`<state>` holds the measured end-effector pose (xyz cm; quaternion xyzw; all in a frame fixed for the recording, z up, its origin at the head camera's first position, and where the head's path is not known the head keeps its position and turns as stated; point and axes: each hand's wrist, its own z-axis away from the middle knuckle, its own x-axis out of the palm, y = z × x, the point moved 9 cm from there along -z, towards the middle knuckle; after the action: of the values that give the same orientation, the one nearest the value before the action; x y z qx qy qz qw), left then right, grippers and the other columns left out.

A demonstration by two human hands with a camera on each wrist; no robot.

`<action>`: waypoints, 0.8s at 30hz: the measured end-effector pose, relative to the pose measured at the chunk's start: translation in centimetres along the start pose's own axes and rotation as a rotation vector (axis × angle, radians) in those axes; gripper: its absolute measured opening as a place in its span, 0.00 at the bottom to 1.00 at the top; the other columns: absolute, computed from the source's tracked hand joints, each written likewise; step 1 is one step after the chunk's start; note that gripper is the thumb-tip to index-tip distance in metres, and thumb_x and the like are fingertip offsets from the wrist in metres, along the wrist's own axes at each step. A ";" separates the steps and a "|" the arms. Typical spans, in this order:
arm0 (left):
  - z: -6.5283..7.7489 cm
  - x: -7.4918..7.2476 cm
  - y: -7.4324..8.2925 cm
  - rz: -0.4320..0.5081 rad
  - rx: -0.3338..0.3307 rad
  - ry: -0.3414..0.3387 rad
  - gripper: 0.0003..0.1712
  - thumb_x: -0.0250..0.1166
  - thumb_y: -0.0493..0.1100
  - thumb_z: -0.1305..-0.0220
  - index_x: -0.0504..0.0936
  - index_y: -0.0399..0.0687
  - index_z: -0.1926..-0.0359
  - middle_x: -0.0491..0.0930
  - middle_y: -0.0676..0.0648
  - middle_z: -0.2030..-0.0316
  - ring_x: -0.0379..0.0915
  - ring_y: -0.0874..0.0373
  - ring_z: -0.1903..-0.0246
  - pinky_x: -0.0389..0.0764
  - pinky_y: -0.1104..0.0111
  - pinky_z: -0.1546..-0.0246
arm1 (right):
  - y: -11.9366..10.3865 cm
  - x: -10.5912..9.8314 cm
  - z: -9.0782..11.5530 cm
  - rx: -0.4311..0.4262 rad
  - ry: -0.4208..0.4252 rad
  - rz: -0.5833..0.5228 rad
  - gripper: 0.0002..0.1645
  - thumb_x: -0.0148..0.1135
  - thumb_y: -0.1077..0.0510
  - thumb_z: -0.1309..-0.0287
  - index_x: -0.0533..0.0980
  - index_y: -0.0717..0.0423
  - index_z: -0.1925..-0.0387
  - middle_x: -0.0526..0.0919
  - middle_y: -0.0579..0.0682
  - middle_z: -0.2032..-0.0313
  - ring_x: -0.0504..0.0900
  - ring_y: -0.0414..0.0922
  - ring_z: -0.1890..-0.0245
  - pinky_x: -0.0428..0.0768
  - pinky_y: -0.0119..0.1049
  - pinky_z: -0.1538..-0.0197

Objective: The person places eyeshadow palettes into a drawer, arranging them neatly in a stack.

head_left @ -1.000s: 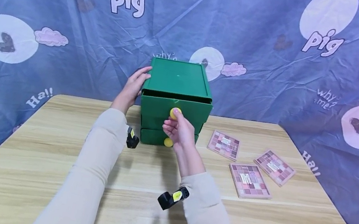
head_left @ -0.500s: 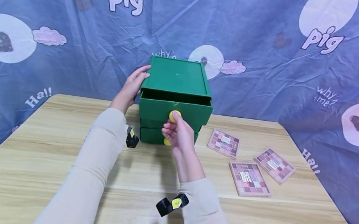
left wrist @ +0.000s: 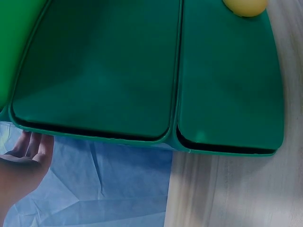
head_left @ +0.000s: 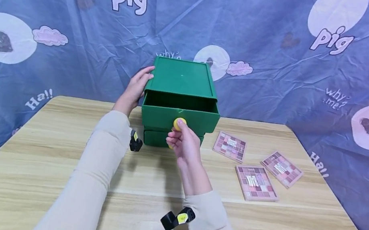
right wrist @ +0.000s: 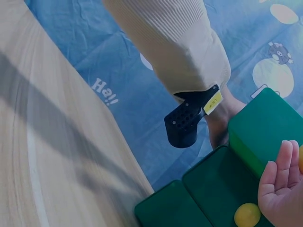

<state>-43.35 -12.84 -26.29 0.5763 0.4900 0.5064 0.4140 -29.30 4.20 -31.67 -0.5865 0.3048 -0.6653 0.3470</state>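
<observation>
A green drawer cabinet [head_left: 181,76] stands at the back of the table. Its top drawer [head_left: 156,117] juts forward, and a bare green interior shows through the gap. My right hand [head_left: 184,145] pinches the round yellow knob [head_left: 176,121] on that drawer between thumb and fingers. My left hand [head_left: 134,88] rests on the cabinet's left side, fingers extended; in the left wrist view its fingertips meet the cabinet edge. Below, a lower drawer [left wrist: 227,85] sits pushed in. Another yellow knob [right wrist: 247,215] appears on a lower front in the right wrist view.
Three pink eyeshadow palettes lie flat to the cabinet's right: one near it [head_left: 230,146], one farther right [head_left: 281,169], one closer to me [head_left: 256,183]. A blue patterned cloth [head_left: 107,53] hangs behind and beside the wooden table [head_left: 52,158].
My right hand has drawn the top drawer toward me, so the gap behind its front has widened from a thin slit. The left hand has stayed on the cabinet's side.
</observation>
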 end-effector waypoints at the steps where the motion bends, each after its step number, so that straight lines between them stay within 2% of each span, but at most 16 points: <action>1: 0.0 0.0 0.0 0.000 -0.001 0.002 0.24 0.50 0.42 0.41 0.66 0.52 0.42 0.62 0.49 0.45 0.62 0.57 0.53 0.63 0.62 0.53 | 0.0 0.0 0.1 -0.003 -0.002 0.001 0.12 0.58 0.54 0.49 0.72 0.60 0.77 0.74 0.49 0.84 0.74 0.40 0.83 0.74 0.30 0.73; 10: 0.1 -0.1 -0.1 -0.009 -0.006 0.006 0.23 0.51 0.43 0.41 0.67 0.54 0.42 0.64 0.49 0.46 0.63 0.57 0.53 0.63 0.63 0.53 | 0.0 -0.2 1.2 -0.011 -0.011 0.040 0.13 0.56 0.54 0.48 0.71 0.61 0.74 0.74 0.48 0.84 0.73 0.39 0.83 0.74 0.31 0.72; 24: 0.0 -0.1 0.0 -0.027 -0.004 -0.004 0.23 0.51 0.44 0.41 0.66 0.55 0.42 0.63 0.50 0.45 0.60 0.58 0.50 0.61 0.61 0.52 | 0.2 -0.3 2.6 -0.016 -0.009 0.003 0.11 0.55 0.56 0.47 0.72 0.60 0.76 0.73 0.49 0.84 0.72 0.39 0.84 0.73 0.30 0.74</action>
<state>-43.35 -12.95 -26.34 0.5700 0.4959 0.5004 0.4227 -26.70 4.39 -31.69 -0.5919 0.3093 -0.6596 0.3449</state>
